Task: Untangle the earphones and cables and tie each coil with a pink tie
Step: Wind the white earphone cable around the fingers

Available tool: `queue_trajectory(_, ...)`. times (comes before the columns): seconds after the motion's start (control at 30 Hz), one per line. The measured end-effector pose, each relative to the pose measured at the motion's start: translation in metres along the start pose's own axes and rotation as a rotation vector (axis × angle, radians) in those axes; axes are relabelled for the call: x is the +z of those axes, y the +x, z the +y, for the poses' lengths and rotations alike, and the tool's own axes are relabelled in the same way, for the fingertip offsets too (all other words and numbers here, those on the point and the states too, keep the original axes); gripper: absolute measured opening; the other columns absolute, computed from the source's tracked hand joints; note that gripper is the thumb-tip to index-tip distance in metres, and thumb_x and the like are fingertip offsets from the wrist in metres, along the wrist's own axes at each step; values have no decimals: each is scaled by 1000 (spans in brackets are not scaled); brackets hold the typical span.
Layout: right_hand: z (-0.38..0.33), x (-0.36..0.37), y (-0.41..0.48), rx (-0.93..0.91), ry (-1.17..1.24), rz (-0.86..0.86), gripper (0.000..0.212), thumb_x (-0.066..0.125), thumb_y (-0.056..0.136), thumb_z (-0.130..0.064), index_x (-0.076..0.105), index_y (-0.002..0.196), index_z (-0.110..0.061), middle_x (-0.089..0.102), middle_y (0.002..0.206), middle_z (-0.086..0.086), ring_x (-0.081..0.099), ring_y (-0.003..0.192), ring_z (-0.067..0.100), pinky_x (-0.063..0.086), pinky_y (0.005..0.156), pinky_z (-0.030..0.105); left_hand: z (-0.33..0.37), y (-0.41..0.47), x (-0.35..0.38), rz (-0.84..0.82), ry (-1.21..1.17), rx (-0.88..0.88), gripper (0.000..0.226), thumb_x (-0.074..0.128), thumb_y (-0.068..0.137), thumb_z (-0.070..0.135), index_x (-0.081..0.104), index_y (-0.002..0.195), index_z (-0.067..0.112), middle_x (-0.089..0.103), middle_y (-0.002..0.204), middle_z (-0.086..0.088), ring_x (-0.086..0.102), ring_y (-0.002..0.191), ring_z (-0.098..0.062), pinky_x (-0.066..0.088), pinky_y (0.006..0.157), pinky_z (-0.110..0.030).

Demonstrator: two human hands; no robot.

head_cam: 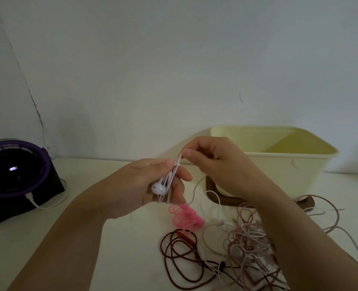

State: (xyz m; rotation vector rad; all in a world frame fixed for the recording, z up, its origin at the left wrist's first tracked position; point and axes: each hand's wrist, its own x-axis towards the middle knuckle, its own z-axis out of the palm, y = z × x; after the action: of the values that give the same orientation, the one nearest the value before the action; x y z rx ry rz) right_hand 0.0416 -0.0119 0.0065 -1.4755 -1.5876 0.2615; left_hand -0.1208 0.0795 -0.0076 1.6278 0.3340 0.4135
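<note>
Left hand [135, 185] palm-up, clasped round coiled white earphones [159, 187], right hand [215, 164] pinching their cord [179, 160] above.

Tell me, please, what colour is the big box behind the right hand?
The box is pale yellow, inside and outside; the head view shows it best.

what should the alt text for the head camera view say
The left hand holds a small coil of white earphones above a pale table while the right hand pinches its cord at the top. Below lie a pile of pink ties and a tangle of dark red and pinkish cables, with a cream bin behind.
</note>
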Motion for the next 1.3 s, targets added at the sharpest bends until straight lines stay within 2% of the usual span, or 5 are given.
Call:
queue_trajectory(0.23,9,25,0,33,17,-72,37,45,98,-19,52,64,-31,52,52,-14,45,51,2,40,57,23,12,11,16,138,-611,265,41,39,84,28,76,88,10,71,77,-4,71,78,-16,58,79,-35)
queue_trajectory(0.4,1,30,-5,69,-146,-385,24,43,100,-24,66,97,-19,56,64,-9,51,57,-1,41,60,12,4,16,14,335,-222,368,32,30,99,25,60,110,16,73,92,0,68,98,-14,53,88,-28)
queue_trajectory(0.67,-9,-1,-4,-18,-104,-147,24,51,95,-28,67,80,-18,45,54,-9,39,47,5,34,47,20,-5,4,0,218,464,97,38,34,100,38,68,90,27,73,85,7,66,83,-3,45,78,-21)
queue_trajectory(0.93,10,9,2,46,174,6,28,53,95,-28,62,69,-24,47,57,-5,44,53,4,44,59,25,12,1,9,-135,-413,148,41,38,93,31,75,87,13,63,65,-1,64,67,-14,56,79,-37)
queue_trajectory(1.3,-2,21,-5,158,-23,-451,21,46,99,-21,66,103,-16,52,65,-6,60,61,7,52,73,31,2,15,12,382,-156,338,33,29,100,22,61,104,14,73,83,0,69,91,-14,54,87,-34)
